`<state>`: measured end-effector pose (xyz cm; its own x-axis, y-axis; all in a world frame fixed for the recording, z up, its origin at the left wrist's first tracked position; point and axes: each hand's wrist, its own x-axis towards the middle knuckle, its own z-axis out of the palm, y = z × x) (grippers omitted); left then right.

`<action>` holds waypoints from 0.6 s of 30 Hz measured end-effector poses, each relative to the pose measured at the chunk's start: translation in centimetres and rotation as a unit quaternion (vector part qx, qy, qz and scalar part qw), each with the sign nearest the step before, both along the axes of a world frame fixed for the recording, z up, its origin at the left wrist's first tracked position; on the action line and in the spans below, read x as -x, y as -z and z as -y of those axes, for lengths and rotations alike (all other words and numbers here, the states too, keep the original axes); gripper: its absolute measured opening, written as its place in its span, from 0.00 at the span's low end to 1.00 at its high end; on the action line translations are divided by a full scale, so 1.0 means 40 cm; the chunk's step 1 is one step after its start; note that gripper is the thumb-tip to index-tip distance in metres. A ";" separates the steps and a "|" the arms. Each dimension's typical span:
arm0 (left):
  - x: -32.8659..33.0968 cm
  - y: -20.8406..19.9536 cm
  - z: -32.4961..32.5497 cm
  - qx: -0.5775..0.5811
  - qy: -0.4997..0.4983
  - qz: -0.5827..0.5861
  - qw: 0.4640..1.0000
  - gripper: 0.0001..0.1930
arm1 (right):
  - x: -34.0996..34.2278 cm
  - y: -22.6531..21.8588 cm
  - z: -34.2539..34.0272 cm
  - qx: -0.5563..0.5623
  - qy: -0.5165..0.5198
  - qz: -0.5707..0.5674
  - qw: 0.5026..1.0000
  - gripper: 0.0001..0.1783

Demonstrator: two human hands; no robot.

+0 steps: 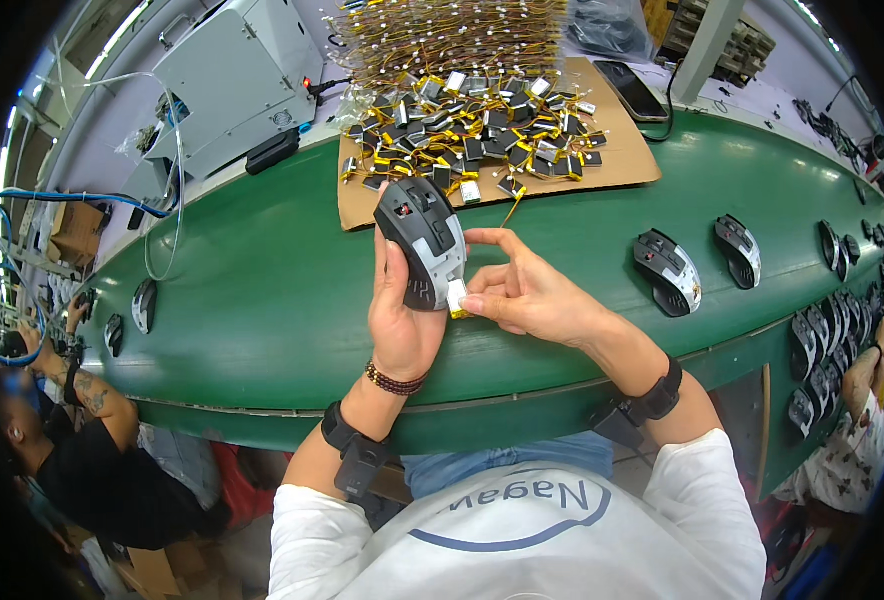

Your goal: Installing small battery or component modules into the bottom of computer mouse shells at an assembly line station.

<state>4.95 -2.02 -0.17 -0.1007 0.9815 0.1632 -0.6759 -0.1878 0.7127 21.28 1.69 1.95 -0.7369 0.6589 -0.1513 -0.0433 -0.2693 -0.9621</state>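
Observation:
A black and grey computer mouse shell (422, 235) is held up over the green belt in my left hand (402, 325), the fingers and thumb closed around its side. At the mouse's lower end, my right hand (534, 295) pinches a small white battery pouch (457, 294) with yellow tape at its edge. The battery touches or overlaps the shell; I cannot tell whether it sits inside. Just beyond the mouse lies a pile of small batteries (492, 130), silver, black and yellow with thin wires, on a flat cardboard sheet (617, 150).
More mice (666, 272) stand on the green conveyor belt (262, 310) to my right, and a few small ones (144, 305) to the left. A grey machine (237, 85) stands at the back left, a phone (630, 92) at the back right. Other people work at both sides.

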 end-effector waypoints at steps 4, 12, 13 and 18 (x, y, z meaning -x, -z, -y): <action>-0.001 0.005 -0.001 0.004 0.016 0.007 1.000 0.24 | -0.001 0.020 0.001 -0.035 -0.006 -0.017 0.999 0.41; -0.011 0.001 -0.005 -0.037 -0.013 -0.004 0.999 0.27 | 0.022 0.046 0.006 0.032 0.093 -0.084 0.992 0.41; -0.014 -0.002 -0.003 -0.038 -0.011 -0.006 0.999 0.27 | 0.030 0.049 0.011 0.059 0.116 -0.103 0.986 0.39; -0.026 -0.005 0.001 -0.042 -0.079 -0.018 0.996 0.27 | 0.065 0.057 0.048 0.052 0.177 -0.112 0.976 0.34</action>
